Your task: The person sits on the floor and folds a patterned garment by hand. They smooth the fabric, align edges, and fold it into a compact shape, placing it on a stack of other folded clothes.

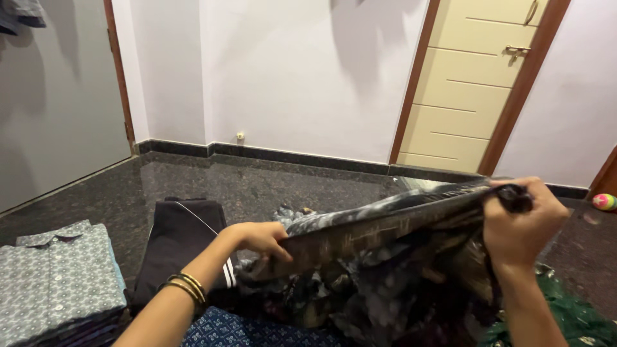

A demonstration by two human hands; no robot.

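The left hand (pixel 260 239) and the right hand (pixel 522 222) are both closed tight on a dark patterned cloth (pixel 379 257). They hold it stretched above the dark floor (pixel 270 186), by a folded grey shirt (pixel 58 276) and black pants (pixel 183 241).

Soft patterned cloth (pixel 385 257) (slightly sheeny) over glossy speckled stone floor (pixel 257 186).

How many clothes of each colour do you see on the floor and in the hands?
Dark grey patterned garment, held by left hand and right hand: 1
Black garment: 1
Grey patterned shirt: 1
Blue patterned cloth: 1
Green cloth: 1
Total: 5
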